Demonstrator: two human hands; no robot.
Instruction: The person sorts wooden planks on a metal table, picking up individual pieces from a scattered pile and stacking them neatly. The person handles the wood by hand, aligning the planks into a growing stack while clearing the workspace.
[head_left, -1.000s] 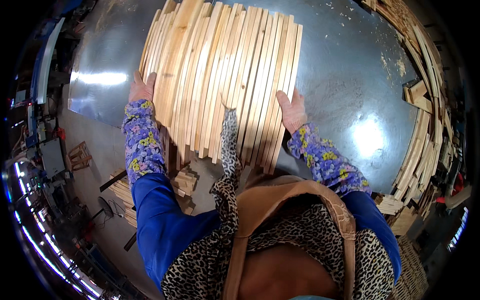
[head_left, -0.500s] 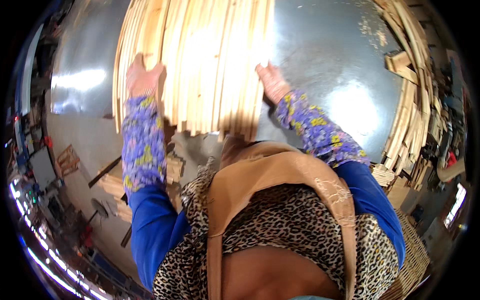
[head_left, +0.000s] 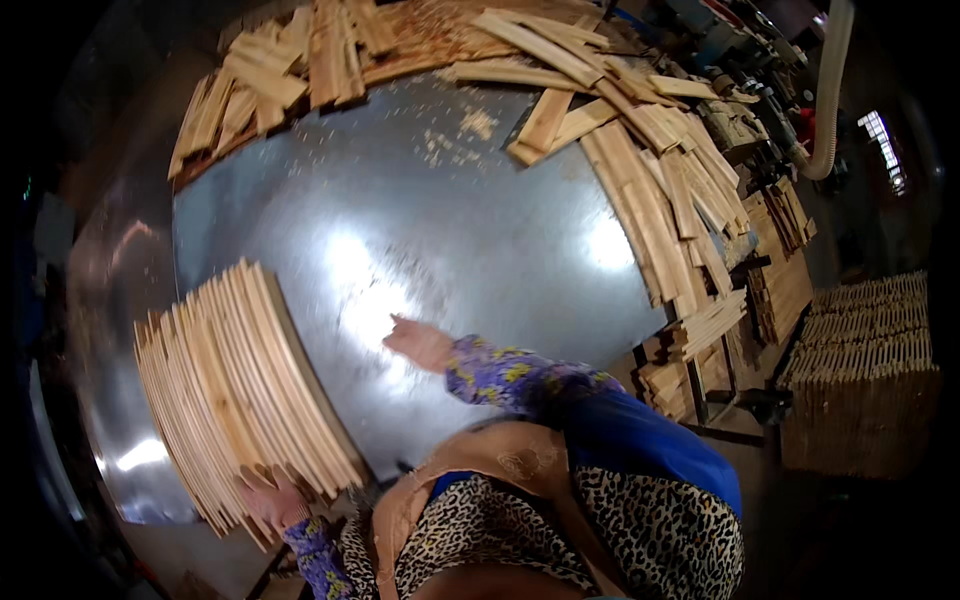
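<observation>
A row of narrow wooden slats lies side by side on the left of a shiny metal tabletop. At the slats' near end rests my left hand, fingers spread over the wood. My right hand is over the tabletop, to the right of the slats and apart from them. It is empty, and its fingers reach out toward the left. Purple flowered sleeve covers show on both of my forearms.
Loose boards are piled along the table's right edge, and more boards lie along the far edge. Sawdust is scattered near the far side. A tall stack of wooden pieces stands on the floor at right.
My view has turned toward the right, so the slats now appear lower left. My right hand has left the slats' right side; my left hand is now at their near end.
</observation>
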